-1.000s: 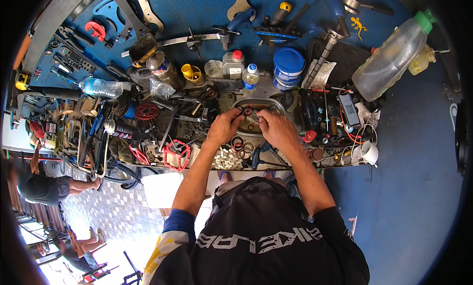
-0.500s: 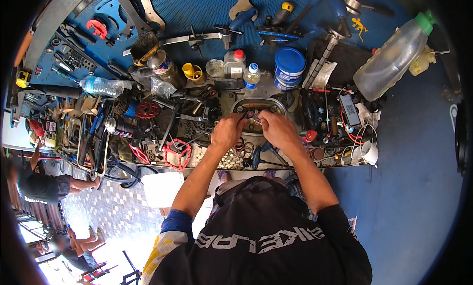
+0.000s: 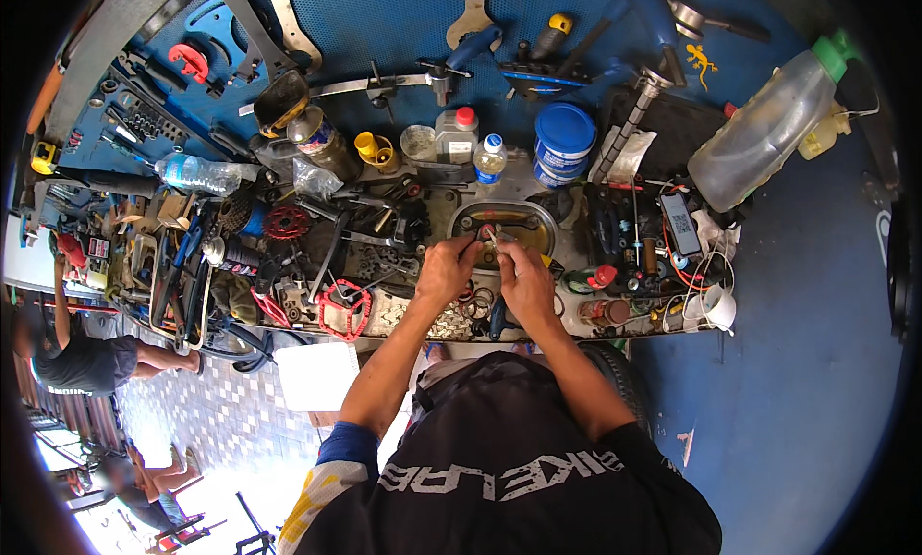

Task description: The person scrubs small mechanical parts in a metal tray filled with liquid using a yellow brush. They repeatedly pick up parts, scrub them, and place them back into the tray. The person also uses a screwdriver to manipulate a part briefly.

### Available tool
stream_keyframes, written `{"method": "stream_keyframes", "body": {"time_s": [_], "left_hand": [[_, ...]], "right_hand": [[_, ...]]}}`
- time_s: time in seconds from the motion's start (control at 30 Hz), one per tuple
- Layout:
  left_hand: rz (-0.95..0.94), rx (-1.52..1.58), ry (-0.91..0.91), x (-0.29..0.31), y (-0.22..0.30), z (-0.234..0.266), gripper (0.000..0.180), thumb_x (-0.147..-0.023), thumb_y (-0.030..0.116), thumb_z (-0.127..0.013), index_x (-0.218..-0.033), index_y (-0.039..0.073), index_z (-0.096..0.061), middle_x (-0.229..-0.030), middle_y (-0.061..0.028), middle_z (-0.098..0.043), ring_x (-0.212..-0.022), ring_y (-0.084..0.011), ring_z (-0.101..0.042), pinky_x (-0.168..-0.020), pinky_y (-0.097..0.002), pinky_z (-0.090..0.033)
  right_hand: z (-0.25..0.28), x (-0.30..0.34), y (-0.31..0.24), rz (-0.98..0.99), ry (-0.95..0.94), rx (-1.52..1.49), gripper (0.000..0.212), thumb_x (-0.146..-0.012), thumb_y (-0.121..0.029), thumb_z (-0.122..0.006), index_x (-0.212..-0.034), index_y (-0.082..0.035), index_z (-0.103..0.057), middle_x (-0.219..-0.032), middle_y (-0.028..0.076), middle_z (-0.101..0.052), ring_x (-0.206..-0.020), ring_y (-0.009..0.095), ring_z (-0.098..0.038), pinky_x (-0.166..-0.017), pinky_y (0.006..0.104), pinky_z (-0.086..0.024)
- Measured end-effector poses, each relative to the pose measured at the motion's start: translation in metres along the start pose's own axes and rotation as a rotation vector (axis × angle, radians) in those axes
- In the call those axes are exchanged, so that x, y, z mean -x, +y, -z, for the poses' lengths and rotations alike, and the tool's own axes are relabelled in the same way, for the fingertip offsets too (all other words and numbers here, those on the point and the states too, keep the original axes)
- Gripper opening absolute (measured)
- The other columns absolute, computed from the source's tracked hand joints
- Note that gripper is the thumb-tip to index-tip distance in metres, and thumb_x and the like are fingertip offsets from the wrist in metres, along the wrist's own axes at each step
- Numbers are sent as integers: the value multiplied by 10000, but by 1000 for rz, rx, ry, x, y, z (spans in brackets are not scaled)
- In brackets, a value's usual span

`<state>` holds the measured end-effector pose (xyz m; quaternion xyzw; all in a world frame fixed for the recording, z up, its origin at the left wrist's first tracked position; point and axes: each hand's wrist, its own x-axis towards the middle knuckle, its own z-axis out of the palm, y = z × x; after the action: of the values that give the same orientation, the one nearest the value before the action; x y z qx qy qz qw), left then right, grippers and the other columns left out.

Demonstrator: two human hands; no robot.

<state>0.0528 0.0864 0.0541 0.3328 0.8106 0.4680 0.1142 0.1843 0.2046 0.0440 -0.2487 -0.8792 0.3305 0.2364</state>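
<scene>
Small metal part, too small to identify, pinched between the fingertips of both hands just above the oval metal tray at the middle of the bench. Left hand curled, fingers closed on the part from the left; right hand curled likewise, closing on it from the right, the two hands almost touching at the tips. One tray only, dull steel, oily inside.

Just near of the hands, a heap of small rings and bearings, count not clear. To the left, one red toothed pedal and one red sprocket among dark clutter.

Far of the tray, in a row: one yellow cup, one clear jar, one red-capped squat bottle, one small blue-capped bottle, one blue round tub. Far left, one clear water bottle lying on its side. Far right, one large clear bottle with a green cap, tilted. One white cup at the right near edge.

On the blue pegboard beyond, several hung tools, and one yellow lizard figure.

Lower left, another person in a dark shirt on the tiled floor.
</scene>
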Motion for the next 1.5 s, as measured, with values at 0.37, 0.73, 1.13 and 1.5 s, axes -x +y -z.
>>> {"method": "stream_keyframes", "body": {"time_s": [0.37,0.73,1.13,1.5], "left_hand": [[65,51,-115,0,-2,-4,288,-1030,259,-673,-1068,-12,-762,-768,-192,-743,-705,-313,-747,-653,-397,-550],[17,-803,-324,-57,11,-23,188,-951,221,-701,-1026,67,-779,-1149,-179,-737,-1023,-367,-766,-849,-464,-630],[151,-177,-210,-69,-23,-12,282,-1015,209,-654,-1207,18,-728,-1006,-237,-763,-876,-382,-756,-807,-458,-605],[484,1149,-36,-55,-16,-11,193,-1080,104,-575,-1260,36,-589,-943,-46,-652,-785,-151,-644,-670,-313,-570]], "right_hand": [[-13,1,21,-44,63,-329,291,-1038,-166,-668,-1326,-128,-670,-1151,148,-723,-975,339,-731,-825,421,-573],[16,-10,26,-102,-73,-56,323,-1023,-158,-662,-1346,-140,-669,-1092,175,-756,-937,359,-733,-820,440,-574],[-10,-20,39,-47,9,-9,309,-1029,-188,-649,-1335,-150,-660,-1115,191,-741,-987,439,-721,-798,508,-589],[3,-12,7,-281,-116,-424,313,-1035,-234,-678,-1322,-112,-658,-788,56,-660,-700,180,-668,-675,351,-525]]}}
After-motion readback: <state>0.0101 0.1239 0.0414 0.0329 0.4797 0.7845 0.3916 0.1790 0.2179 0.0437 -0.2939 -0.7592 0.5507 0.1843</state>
